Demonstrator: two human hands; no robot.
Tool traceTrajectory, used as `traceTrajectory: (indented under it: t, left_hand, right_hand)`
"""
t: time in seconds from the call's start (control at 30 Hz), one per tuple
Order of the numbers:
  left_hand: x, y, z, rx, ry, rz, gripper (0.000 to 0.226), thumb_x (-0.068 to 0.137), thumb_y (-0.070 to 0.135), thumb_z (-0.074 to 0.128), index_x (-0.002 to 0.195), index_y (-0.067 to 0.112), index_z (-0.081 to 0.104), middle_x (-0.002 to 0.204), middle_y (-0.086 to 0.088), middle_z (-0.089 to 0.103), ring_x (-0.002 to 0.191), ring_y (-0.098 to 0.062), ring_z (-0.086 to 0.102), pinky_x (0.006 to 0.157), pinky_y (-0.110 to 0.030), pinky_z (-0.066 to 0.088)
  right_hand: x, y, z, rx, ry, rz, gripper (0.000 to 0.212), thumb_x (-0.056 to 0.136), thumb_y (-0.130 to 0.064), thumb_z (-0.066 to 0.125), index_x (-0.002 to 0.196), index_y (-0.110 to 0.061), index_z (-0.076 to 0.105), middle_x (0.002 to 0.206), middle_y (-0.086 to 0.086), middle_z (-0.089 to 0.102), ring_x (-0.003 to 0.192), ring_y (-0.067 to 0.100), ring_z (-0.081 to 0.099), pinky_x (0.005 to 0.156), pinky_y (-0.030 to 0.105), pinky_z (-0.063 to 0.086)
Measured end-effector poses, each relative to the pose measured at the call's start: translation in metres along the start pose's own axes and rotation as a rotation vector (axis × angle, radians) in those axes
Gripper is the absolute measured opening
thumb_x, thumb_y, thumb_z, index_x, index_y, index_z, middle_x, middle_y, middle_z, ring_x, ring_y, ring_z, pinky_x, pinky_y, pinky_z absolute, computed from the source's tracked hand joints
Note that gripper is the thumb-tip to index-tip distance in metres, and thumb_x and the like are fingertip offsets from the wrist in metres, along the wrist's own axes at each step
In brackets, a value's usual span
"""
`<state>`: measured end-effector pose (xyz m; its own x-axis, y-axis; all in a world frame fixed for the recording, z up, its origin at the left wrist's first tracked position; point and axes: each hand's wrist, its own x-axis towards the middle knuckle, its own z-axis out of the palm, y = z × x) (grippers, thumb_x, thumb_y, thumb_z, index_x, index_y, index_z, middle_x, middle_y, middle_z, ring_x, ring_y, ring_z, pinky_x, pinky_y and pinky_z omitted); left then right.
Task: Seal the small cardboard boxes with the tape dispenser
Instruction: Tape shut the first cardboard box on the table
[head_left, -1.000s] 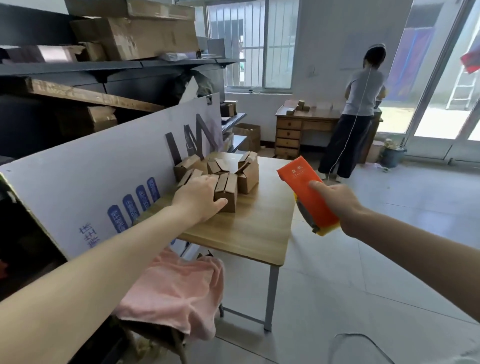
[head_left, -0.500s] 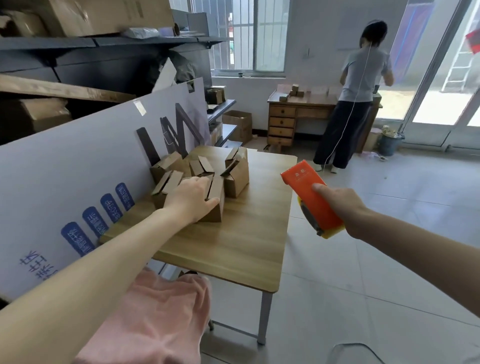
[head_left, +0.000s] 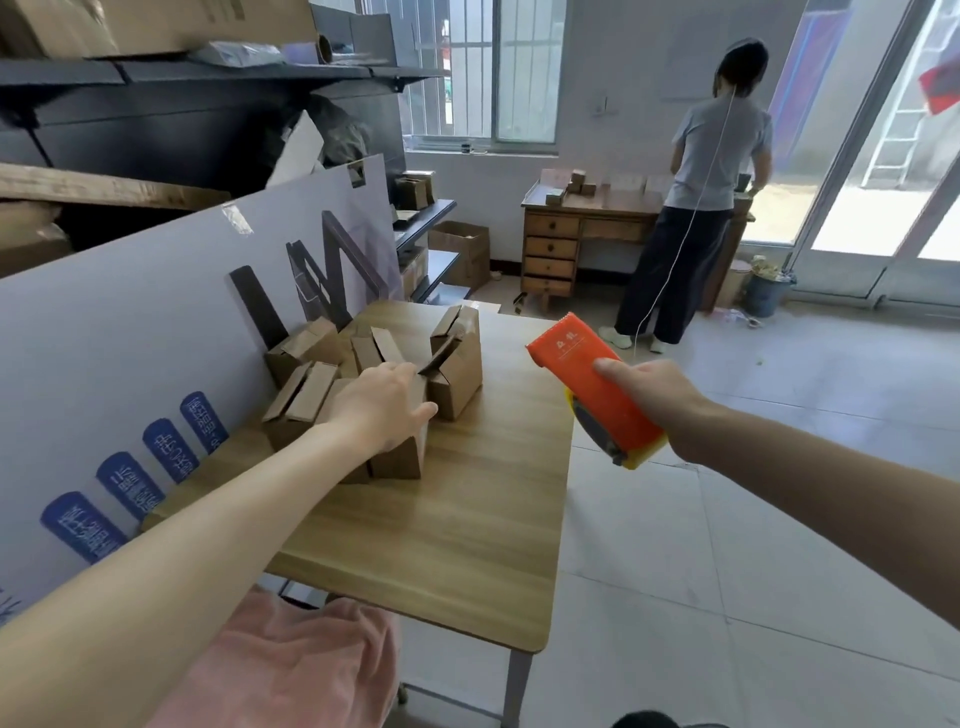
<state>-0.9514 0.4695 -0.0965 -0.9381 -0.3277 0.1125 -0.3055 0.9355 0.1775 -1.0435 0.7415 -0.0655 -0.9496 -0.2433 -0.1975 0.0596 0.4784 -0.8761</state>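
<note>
Several small brown cardboard boxes with open flaps stand in a cluster on the far left of a wooden table (head_left: 457, 545). My left hand (head_left: 382, 405) lies on top of the nearest box (head_left: 400, 457), fingers curled over its top edge. Beside it stands another open box (head_left: 457, 371). My right hand (head_left: 660, 395) grips an orange tape dispenser (head_left: 592, 384) with a yellow rim, held in the air just off the table's right edge, level with the boxes.
A large white printed board (head_left: 130, 374) leans along the table's left side, with dark shelving behind it. A pink cloth (head_left: 291, 670) lies below the table's near edge. A person (head_left: 701, 197) stands at a wooden desk (head_left: 561, 234) at the back.
The view has moved closer to the table. My left hand stays on the nearest box. The tape dispenser has kept its place to the right of the boxes.
</note>
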Motion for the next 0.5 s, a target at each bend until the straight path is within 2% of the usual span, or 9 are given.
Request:
traceTrajectory:
  t: [0.17, 0.3, 0.43, 0.5]
  left_hand:
    - [0.025, 0.014, 0.014, 0.008, -0.021, -0.019, 0.06, 0.093, 0.046, 0.053, 0.143, 0.017, 0.038, 0.142, -0.005, 0.047, 0.128, -0.024, 0.046, 0.094, -0.038, 0.046]
    - [0.046, 0.028, 0.03, 0.018, -0.034, -0.071, 0.061, 0.092, 0.046, 0.054, 0.144, 0.019, 0.037, 0.144, -0.003, 0.046, 0.129, -0.023, 0.045, 0.094, -0.038, 0.046]
    - [0.076, 0.047, 0.05, 0.019, -0.017, -0.18, 0.062, 0.092, 0.045, 0.055, 0.146, 0.021, 0.036, 0.147, -0.002, 0.043, 0.131, -0.022, 0.043, 0.097, -0.039, 0.047]
    - [0.095, 0.065, 0.061, 0.012, -0.032, -0.247, 0.061, 0.093, 0.043, 0.055, 0.146, 0.02, 0.035, 0.147, -0.002, 0.043, 0.131, -0.022, 0.044, 0.097, -0.039, 0.048]
  right_hand:
    - [0.035, 0.003, -0.008, -0.037, -0.039, -0.016, 0.041, 0.09, -0.052, 0.058, 0.1, -0.012, 0.062, 0.101, 0.008, 0.066, 0.077, 0.02, 0.061, 0.066, 0.032, 0.045]
    - [0.083, 0.009, -0.019, -0.091, -0.115, -0.03, 0.044, 0.09, -0.053, 0.056, 0.106, -0.012, 0.06, 0.104, 0.006, 0.063, 0.084, 0.022, 0.06, 0.076, 0.034, 0.043]
    - [0.15, 0.017, -0.034, -0.129, -0.246, -0.059, 0.038, 0.088, -0.055, 0.059, 0.094, -0.018, 0.059, 0.1, 0.003, 0.063, 0.085, 0.02, 0.06, 0.078, 0.035, 0.045]
    - [0.186, 0.023, -0.046, -0.127, -0.292, -0.073, 0.04, 0.086, -0.056, 0.061, 0.097, -0.017, 0.061, 0.1, 0.003, 0.065, 0.085, 0.02, 0.061, 0.077, 0.034, 0.046]
